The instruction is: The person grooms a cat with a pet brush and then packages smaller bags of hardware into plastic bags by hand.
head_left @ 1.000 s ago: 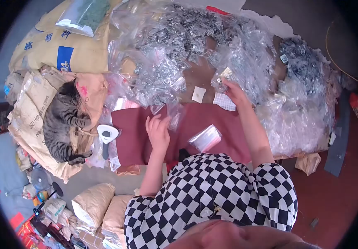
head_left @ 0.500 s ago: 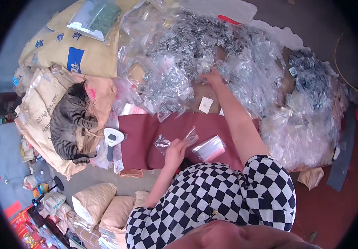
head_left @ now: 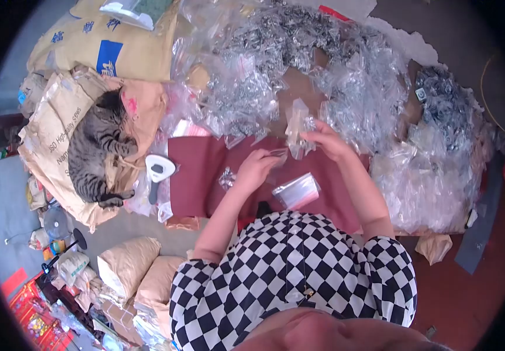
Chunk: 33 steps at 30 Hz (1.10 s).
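Observation:
My left hand (head_left: 256, 168) is closed in a pinch on a small clear plastic bag (head_left: 278, 153), over the maroon cloth (head_left: 197, 202). My right hand (head_left: 327, 141) grips another clear plastic bag (head_left: 297, 124) with small metal parts in it, though the exact parts are too blurred to name. The two hands are close together, a short gap between them. Below them on the cloth lies a stack of clear zip bags (head_left: 297, 191) with a red line. Beside my left wrist rests a small clear bag of metal parts (head_left: 226, 178).
Heaped bags of metal hardware (head_left: 305, 38) cover the far side, with more bags (head_left: 422, 187) at the right. A tabby cat (head_left: 97, 152) lies on brown paper sacks (head_left: 53, 134) at left. A white triangular-headed tool (head_left: 160, 168) sits by the cloth's left edge.
My right hand has drawn back from the heap toward my left hand, bringing a bag of metal parts. My left hand has risen slightly, still pinching its bag.

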Available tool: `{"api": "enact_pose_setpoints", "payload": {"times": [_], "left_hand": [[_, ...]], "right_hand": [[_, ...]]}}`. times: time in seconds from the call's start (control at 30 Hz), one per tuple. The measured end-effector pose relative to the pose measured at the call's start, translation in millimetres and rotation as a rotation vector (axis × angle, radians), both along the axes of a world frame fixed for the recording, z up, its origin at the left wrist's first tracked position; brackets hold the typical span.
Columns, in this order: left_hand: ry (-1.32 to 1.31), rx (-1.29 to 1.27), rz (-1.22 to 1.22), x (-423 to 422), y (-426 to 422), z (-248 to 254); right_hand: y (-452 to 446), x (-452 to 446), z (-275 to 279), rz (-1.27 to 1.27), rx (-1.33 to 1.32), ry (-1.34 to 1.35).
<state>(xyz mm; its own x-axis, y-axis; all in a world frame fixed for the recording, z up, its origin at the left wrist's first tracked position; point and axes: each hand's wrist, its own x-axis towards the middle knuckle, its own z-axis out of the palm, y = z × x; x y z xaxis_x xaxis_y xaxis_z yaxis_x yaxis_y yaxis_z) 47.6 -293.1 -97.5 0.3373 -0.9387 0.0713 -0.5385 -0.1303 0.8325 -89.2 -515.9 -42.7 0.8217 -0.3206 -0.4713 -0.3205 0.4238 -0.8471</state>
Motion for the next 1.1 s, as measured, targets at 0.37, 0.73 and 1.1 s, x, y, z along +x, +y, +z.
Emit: {"api": "enact_pose_setpoints", "payload": {"times": [0.37,0.73,1.1], "left_hand": [[0.067,-0.212,-0.243,-39.2,21.5,44.0],[0.145,-0.201,-0.217,-63.5,43.7,48.2],[-0.052,-0.224,-0.232,-81.6,50.2,59.3]], "right_hand": [[48.6,-64.1,33.1,0.301,-0.121,0.147],[91.1,-51.4,106.8,0.724,-0.995,0.413],[128.5,-38.3,104.9,0.903,-1.361,0.383]]}}
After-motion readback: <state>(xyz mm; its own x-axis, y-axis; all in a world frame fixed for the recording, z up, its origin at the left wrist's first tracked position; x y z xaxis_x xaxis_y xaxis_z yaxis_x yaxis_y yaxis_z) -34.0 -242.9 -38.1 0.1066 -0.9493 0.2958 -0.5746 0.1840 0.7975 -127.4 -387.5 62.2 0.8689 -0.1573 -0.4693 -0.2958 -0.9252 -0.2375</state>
